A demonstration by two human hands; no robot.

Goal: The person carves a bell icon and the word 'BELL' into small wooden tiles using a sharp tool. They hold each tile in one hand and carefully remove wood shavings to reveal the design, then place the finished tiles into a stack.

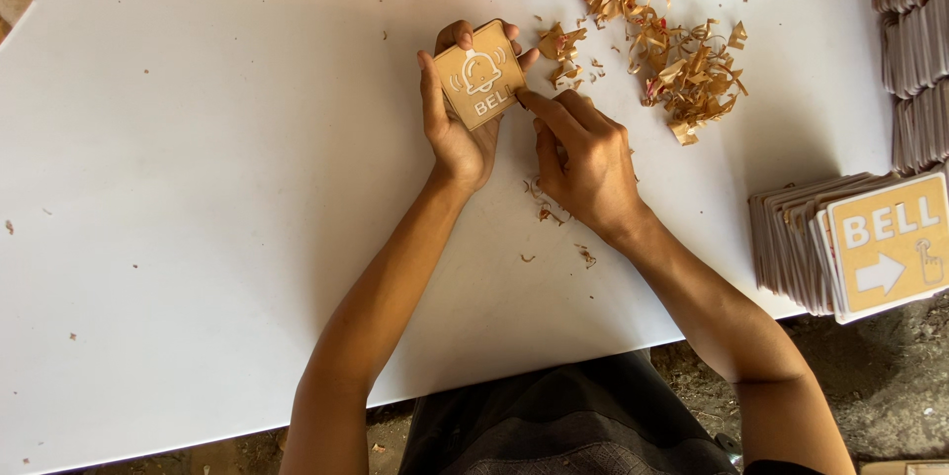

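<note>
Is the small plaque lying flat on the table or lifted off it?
Lifted: the left hand grips the plaque tilted above the table; the right hand's finger touches its edge.

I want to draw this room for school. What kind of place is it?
Probably a small sign-making workshop. The left hand holds a small tan sign plate, the right hand picks at its edge, peeled paper scraps lie on the white table, and finished signs are stacked nearby.

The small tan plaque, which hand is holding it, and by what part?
The left hand holds the plaque by its edges, thumb on one side, fingers behind. The right hand only picks at its lower corner with a fingertip.
</note>
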